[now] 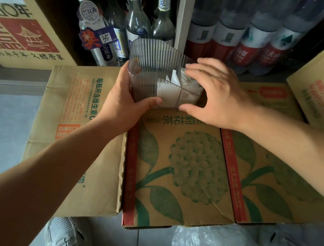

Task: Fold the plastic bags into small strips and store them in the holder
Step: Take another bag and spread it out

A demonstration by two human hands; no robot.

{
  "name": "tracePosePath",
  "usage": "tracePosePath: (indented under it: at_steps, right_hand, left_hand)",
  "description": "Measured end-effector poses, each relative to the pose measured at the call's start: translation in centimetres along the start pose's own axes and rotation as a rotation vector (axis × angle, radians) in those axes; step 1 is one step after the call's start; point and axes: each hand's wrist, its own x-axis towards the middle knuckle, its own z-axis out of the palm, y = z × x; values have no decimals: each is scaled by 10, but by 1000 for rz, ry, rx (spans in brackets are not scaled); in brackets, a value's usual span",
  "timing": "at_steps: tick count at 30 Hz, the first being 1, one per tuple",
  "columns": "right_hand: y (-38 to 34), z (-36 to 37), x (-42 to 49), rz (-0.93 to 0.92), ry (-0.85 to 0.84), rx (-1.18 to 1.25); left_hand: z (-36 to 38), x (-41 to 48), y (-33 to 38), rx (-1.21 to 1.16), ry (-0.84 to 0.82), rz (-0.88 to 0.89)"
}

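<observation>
Storing step | left hand (120, 105), right hand (217, 92) curled round ribbed holder (158, 64), carton's (184, 209) far edge | next, likely: fold loose bag (206, 240)

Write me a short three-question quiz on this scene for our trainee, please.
1. True or false: the left hand and the right hand both hold the ribbed clear holder.
2. What is inside the holder? A) a glass bottle B) folded white bags C) a shoe
3. Fill in: a crumpled plastic bag lies just past the near edge of the flower-printed ____.

Key: 1 true; 2 B; 3 cardboard box.
</observation>
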Motion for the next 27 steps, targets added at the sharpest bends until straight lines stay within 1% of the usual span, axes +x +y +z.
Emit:
tracePosePath:
  at_steps: [5, 7, 10, 12, 15, 17, 19, 21, 22, 25, 27]
  right_hand:
    - [-5, -18, -34, 13, 112, 37]
    - [-13, -27, -60, 19, 103, 90]
    - [-36, -44, -106, -20, -72, 150]
    - [-57, -52, -140, -84, -184, 155]
    - [-82, -47, -188, -204, -238, 99]
    - [-92, -34, -220, -249, -291, 63]
    - [-94, -15, -253, -265, -356, 33]
    - [-96, 3, -281, -201, -437, 10]
    - [-97, 11, -291, -146, -467, -8]
    - [-103, 26, -312, 64, -491, -85]
    - [-104, 34, -319, 170, -508, -72]
  left_hand:
    - [-5, -12, 17, 18, -5, -82]
    - [-11, -20, 26, 64, -1, -122]
    - [-23, -41, 43, 257, 20, -146]
    - [-27, -63, 63, 348, -57, -122]
    - [-21, -109, 98, 493, -216, -60]
    - [-7, -145, 109, 521, -272, -37]
    - [10, -183, 109, 492, -325, -26]
    - [31, -222, 99, 491, -364, -61]
    - [40, -239, 93, 509, -398, -106]
    - [68, -277, 65, 588, -596, -343]
    - [83, -288, 43, 590, -656, -478]
